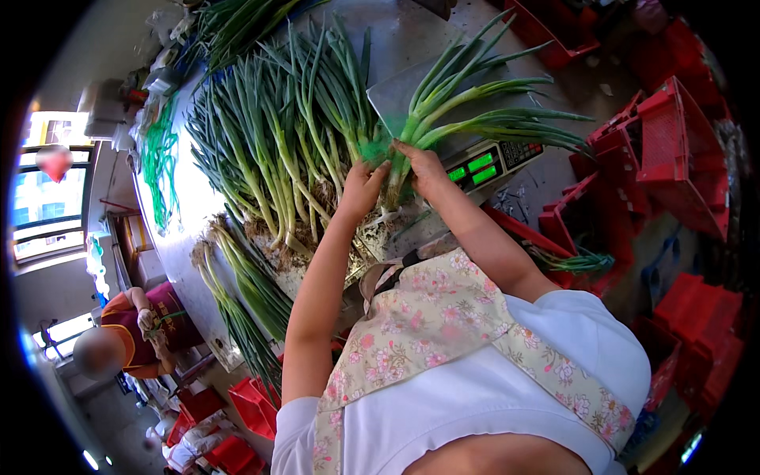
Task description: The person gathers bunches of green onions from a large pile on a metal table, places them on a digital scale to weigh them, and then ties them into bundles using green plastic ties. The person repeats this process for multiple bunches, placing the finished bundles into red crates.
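My right hand (420,168) grips a bunch of green onions (424,119) at its pale lower stems, over the metal plate (386,95) of a digital scale. My left hand (363,189) is pinched on green netting (374,151) beside the bunch; some netting lies around the stems. The scale's lit display (482,168) shows just right of my right hand. Left of my hands, a large pile of green onions (267,136) lies on the metal table with its muddy roots towards me. A smaller bunch (237,291) lies nearer the edge, roots pointing away.
Strands of green netting (159,166) lie at the table's left. More green onions (237,29) are at the far end. Red plastic crates (683,160) stand at the right, others (255,407) lower left. A co-worker (148,326) stands at the left; another person (196,442) is lower left.
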`<action>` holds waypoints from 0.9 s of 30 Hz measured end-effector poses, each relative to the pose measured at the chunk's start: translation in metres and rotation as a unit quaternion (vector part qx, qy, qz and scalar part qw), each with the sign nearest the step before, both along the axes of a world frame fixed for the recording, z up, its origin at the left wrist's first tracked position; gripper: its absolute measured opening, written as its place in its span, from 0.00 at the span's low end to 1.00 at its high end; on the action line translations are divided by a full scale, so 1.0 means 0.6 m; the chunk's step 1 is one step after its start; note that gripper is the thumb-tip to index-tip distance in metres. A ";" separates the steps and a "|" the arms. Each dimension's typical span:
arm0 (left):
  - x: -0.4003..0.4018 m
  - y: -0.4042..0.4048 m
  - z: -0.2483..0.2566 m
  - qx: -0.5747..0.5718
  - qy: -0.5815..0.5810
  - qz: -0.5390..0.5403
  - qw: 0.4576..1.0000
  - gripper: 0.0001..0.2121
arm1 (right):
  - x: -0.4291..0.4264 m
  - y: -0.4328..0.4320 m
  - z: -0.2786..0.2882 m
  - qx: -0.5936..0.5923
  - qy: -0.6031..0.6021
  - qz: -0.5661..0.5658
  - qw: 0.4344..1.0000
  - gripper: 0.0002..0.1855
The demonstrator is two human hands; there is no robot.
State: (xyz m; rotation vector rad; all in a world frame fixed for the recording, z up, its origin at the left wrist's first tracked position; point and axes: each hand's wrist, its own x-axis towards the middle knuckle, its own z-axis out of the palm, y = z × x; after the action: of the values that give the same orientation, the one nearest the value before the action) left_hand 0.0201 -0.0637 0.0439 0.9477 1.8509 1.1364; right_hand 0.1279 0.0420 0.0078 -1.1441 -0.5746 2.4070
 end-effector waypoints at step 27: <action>-0.004 -0.227 0.138 0.153 0.156 0.296 0.930 0.36 | -0.017 -0.186 0.090 0.729 -0.148 0.460 0.485 0.13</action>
State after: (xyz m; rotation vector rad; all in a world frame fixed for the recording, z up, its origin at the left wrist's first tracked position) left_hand 0.0180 -0.1998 0.1267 0.7853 2.3567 1.7604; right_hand 0.1177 -0.0693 0.0621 -0.2627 -3.0364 0.9698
